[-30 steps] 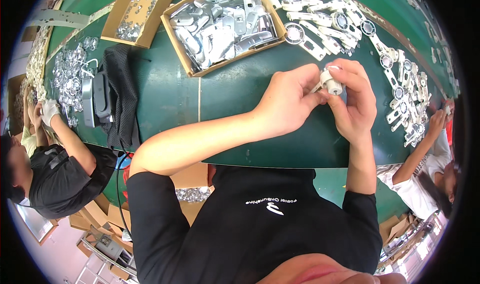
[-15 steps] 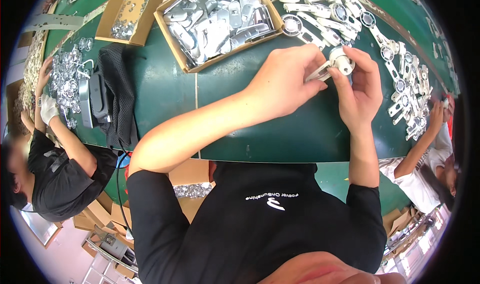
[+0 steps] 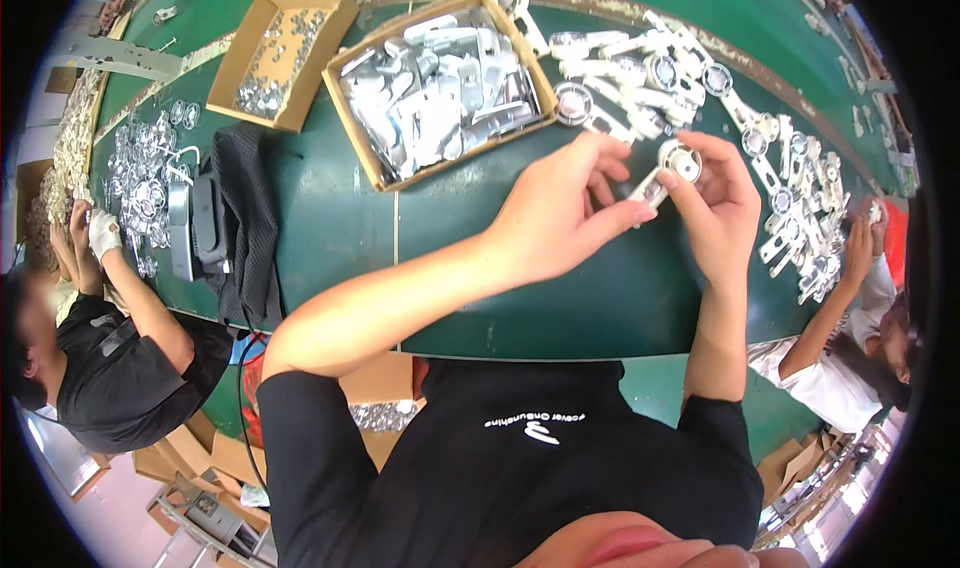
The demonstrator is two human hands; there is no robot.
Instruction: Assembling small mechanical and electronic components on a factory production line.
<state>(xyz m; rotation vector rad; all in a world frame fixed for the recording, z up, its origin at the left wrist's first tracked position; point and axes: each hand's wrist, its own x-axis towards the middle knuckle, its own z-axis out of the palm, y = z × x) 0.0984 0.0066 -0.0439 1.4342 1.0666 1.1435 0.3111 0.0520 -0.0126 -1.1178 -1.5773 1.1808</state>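
The left hand (image 3: 560, 218) covers the lower end of the small metal part (image 3: 668, 168), and the bench (image 3: 600, 298) hides its near edge behind the person's torso.

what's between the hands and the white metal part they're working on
Nothing visible. The left hand and the right hand both already grip the white metal part, held above the green table, apart from the cardboard box of parts.

Both bare forearms rise from the lower edge and converge. The left hand (image 3: 560, 218) is cupped, thumb stretched rightward toward the right fingertips, fingers curled above. The right hand (image 3: 715, 203) faces it, fingers bent in a pinch, thumb beneath them.
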